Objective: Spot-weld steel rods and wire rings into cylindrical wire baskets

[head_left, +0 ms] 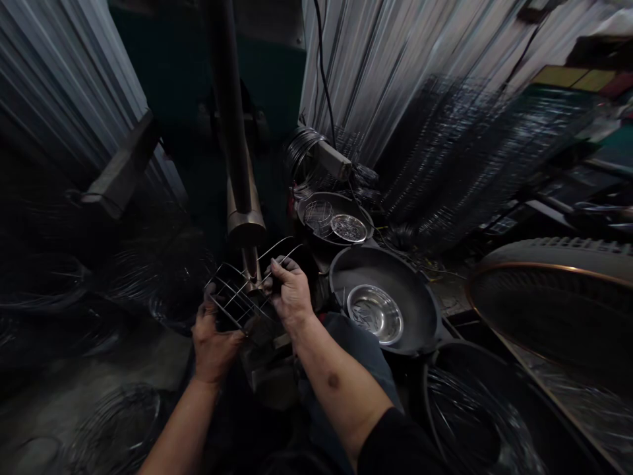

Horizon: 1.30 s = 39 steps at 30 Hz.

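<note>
Fingers of both hands are closed on a wire grid (240,293), which is held tilted in front of the person, right under the head of a machine. The left hand (213,343) grips the grid's left edge, its thumb stretched along the near side; the right hand (291,293) pinches the wires at the right, thumb uppermost. Between the hands, a narrow metal tip (250,262) points down at the crossing wires; whether it touches them I cannot tell. Above it sits a thick metal cylinder (246,221), with a dark upright rod (225,99) rising over that.

Just right of the right forearm, beside a knee in blue cloth (356,346), stands a wide black pan (418,287) with a shiny metal bowl (388,315) in it, small metal slivers lying in the bowl. Behind it, a farther pan (341,203) contains a round wire piece (318,216) beside a shallow dish (349,228) full of slivers. Coiled wire (304,155) hangs beyond. Nearer, at lower right, another dark container (469,359) bears looped wire (487,419). More wire loops (121,425) lie on the floor at lower left. Corrugated sheeting (366,53) backs the scene.
</note>
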Each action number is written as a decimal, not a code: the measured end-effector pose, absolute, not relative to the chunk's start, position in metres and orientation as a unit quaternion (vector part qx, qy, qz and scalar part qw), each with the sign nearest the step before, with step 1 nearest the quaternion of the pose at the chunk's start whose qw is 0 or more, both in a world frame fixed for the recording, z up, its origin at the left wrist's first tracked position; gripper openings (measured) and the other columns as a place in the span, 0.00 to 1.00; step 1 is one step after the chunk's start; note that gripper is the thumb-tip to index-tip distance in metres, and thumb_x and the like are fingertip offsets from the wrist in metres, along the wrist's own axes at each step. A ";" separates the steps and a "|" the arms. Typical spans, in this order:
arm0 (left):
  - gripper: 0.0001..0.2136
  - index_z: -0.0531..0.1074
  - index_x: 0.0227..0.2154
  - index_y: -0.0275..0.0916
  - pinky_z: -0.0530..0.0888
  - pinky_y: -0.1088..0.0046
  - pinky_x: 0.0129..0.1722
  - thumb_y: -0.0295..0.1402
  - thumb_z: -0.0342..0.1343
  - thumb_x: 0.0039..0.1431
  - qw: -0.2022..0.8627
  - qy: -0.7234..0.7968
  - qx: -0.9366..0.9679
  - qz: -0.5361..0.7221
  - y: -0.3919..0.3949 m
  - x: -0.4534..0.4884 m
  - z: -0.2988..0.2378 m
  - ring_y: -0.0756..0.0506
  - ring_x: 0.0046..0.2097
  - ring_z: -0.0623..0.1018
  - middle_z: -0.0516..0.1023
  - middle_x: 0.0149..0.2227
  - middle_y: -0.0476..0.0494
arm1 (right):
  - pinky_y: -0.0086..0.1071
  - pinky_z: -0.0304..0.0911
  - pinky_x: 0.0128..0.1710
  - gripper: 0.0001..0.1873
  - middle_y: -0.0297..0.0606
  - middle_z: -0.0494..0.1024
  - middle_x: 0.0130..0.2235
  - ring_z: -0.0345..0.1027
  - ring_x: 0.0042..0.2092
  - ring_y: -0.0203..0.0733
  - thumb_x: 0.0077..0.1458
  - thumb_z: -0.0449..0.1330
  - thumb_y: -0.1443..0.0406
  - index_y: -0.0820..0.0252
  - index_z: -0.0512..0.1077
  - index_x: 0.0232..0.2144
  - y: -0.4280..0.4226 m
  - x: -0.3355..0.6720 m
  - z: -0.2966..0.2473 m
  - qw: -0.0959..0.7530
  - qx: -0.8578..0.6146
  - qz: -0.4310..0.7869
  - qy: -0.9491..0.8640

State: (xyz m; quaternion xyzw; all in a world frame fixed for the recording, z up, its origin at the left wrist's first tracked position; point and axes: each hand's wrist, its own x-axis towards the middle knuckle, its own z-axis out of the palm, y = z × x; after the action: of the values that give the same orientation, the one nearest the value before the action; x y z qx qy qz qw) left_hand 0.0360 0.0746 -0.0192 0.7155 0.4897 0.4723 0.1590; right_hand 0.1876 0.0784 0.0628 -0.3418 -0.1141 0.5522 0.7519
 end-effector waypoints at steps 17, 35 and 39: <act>0.39 0.66 0.54 0.36 0.70 0.51 0.52 0.52 0.65 0.40 0.176 0.535 0.687 0.459 0.087 0.040 -0.014 0.33 0.51 0.73 0.72 0.51 0.32 | 0.21 0.57 0.15 0.17 0.25 0.68 0.17 0.60 0.16 0.29 0.39 0.70 0.66 0.61 0.64 0.23 0.100 0.188 0.062 0.757 -0.338 0.548 -0.114; 0.40 0.69 0.51 0.36 0.71 0.47 0.49 0.58 0.62 0.37 0.231 0.550 0.662 0.455 0.083 0.043 -0.004 0.31 0.48 0.75 0.74 0.46 0.33 | 0.21 0.56 0.13 0.16 0.27 0.69 0.15 0.60 0.15 0.30 0.39 0.69 0.66 0.61 0.64 0.23 0.105 0.189 0.066 0.750 -0.337 0.557 -0.116; 0.38 0.68 0.53 0.39 0.71 0.49 0.50 0.55 0.63 0.40 0.234 0.534 0.668 0.462 0.083 0.042 -0.009 0.32 0.49 0.74 0.75 0.46 0.35 | 0.22 0.58 0.14 0.14 0.28 0.70 0.16 0.60 0.15 0.30 0.40 0.69 0.68 0.61 0.64 0.23 0.106 0.189 0.066 0.748 -0.332 0.564 -0.112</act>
State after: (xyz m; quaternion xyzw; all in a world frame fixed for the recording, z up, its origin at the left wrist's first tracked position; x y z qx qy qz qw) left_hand 0.0421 0.0829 -0.0085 0.6680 0.5340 0.4624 0.2342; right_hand 0.1889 0.1056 0.0655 -0.3319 -0.1119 0.5642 0.7477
